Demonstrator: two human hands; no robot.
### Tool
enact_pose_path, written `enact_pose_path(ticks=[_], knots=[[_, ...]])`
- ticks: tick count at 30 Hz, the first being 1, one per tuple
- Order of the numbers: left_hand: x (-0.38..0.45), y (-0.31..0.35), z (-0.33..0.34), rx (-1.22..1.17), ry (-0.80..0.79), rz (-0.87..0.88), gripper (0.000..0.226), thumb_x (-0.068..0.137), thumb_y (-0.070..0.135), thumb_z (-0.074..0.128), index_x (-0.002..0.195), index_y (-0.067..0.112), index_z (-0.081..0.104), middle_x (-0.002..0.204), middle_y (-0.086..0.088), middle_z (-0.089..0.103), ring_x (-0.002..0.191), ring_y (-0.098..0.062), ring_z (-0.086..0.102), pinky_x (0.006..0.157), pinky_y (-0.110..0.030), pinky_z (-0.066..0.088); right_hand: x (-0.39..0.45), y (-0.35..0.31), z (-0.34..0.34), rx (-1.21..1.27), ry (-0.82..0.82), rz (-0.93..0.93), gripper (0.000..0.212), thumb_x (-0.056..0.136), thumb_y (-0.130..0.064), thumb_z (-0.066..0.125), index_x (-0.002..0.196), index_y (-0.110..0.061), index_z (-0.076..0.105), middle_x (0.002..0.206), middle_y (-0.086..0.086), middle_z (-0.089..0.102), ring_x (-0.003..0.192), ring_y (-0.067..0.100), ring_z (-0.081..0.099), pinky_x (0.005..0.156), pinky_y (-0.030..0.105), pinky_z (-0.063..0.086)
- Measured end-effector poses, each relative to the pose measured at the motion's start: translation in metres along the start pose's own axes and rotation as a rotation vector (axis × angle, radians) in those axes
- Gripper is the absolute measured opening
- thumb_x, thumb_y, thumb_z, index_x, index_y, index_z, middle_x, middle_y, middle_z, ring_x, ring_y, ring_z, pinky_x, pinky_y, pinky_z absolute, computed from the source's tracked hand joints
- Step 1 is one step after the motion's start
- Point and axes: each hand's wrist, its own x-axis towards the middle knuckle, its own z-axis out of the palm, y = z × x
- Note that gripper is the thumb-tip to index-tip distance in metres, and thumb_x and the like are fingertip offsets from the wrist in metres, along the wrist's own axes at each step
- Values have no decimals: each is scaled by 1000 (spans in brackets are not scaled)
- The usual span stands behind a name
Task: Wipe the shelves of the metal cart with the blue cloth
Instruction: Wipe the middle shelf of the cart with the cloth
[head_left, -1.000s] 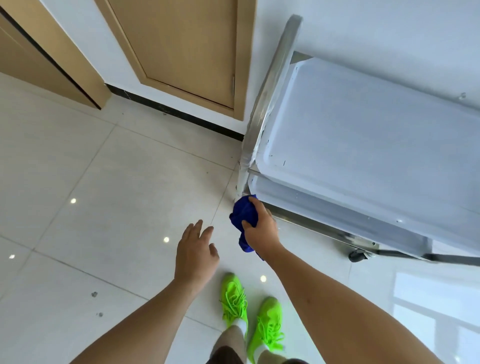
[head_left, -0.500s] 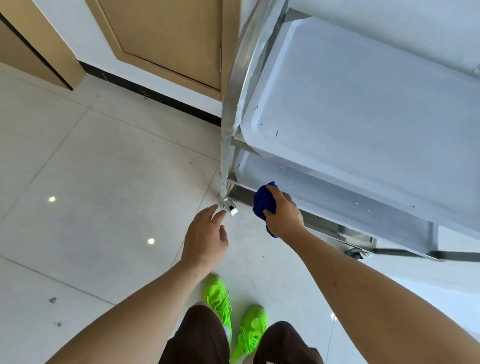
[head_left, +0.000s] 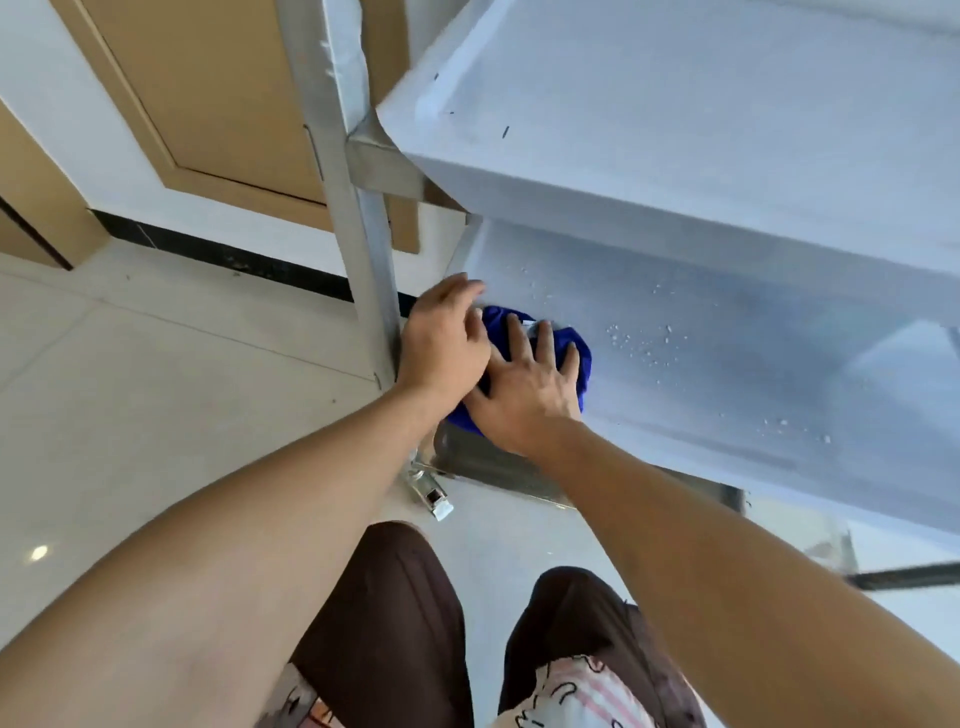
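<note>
The metal cart (head_left: 358, 218) stands in front of me with its upper shelf (head_left: 701, 119) overhead and its lower shelf (head_left: 727, 353) below, speckled with water drops. The blue cloth (head_left: 574, 345) lies on the lower shelf at its near left corner. My right hand (head_left: 524, 389) presses flat on the cloth with spread fingers. My left hand (head_left: 441, 338) lies beside it at the cloth's left edge, next to the cart's upright post, fingers relaxed; its fingertips are partly hidden.
A caster brake (head_left: 431, 493) pokes out under the cart's near corner. A wooden door (head_left: 218, 93) and black skirting (head_left: 218, 254) run along the wall behind. Pale floor tiles (head_left: 156, 395) spread to the left. My knees are at the bottom.
I have crouched closer. My right hand went from gripping the bunched cloth at the shelf edge to pressing it flat on the lower shelf. My left hand moved up beside it.
</note>
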Motion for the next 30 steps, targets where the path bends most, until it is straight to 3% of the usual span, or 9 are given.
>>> enact_pose_path(ticks=[4,14,18,22,26,30], knots=[[20,-13,15,4,1,-145,37,92,14,51,127,13,61,132,-2,61,125,-19,52,106,-23,32,14,5,2,-35,19,-39,73,87,-73,12,154,-46,16,167,8,16,152,41,3,115,70,3],[19,-18,19,-232,-7,-342,36,90,25,56,125,22,64,132,1,62,124,-14,52,105,-23,34,32,8,-5,0,-15,-30,84,76,-79,2,152,-49,20,168,-2,17,154,32,2,117,66,3],[19,-15,16,-285,-54,-326,34,89,30,57,120,19,67,126,0,65,119,-15,56,99,-20,36,37,10,-8,-6,-10,-42,87,72,-77,2,149,-48,29,166,-7,22,153,28,6,118,62,6],[15,-15,15,-335,-68,-277,26,88,32,55,98,13,70,100,-5,71,97,-19,62,88,-30,48,47,14,-12,-13,-50,-38,83,77,-74,7,153,-46,23,167,-9,16,154,25,2,120,60,4],[10,-23,17,-262,-85,-160,32,91,30,56,118,18,67,120,2,67,110,-10,57,89,-12,33,73,25,-12,-48,-26,2,60,95,-62,21,153,-47,23,167,-11,17,154,23,5,121,58,5],[10,-25,21,-153,-113,-91,36,90,36,48,121,22,61,117,3,67,106,-13,58,88,-21,41,103,36,-16,-47,-18,71,79,81,-76,8,153,-47,25,166,-11,21,153,22,10,121,56,7]])
